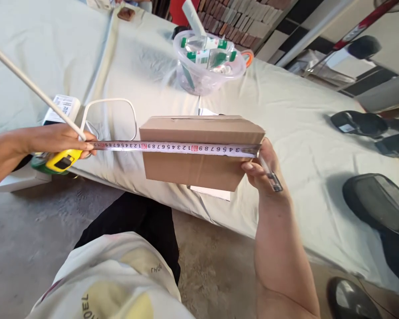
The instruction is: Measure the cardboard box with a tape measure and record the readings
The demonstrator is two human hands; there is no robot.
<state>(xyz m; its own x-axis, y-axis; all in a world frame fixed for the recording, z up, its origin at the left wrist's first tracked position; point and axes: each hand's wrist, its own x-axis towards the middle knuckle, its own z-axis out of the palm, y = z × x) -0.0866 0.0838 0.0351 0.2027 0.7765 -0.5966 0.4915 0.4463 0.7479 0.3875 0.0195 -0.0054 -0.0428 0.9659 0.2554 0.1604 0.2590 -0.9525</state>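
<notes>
A brown cardboard box (199, 170) sits at the near edge of a table covered with white cloth (286, 110). A white measuring tape blade (173, 147) is stretched along the box's front top edge. My left hand (58, 139) is closed round the yellow tape measure case (64, 160), left of the box. My right hand (261, 170) pinches the tape's metal end at the box's right corner and also holds a clear pen-like stick (271, 175). A white sheet of paper (211, 192) pokes out under the box.
A clear plastic bowl (208, 62) with green-and-white packets stands behind the box. A white cable loop (111, 117) and small white box (61, 108) lie at left, crossed by a thin white rod (33, 88). Black shoes (359, 124) rest at right. Concrete floor below.
</notes>
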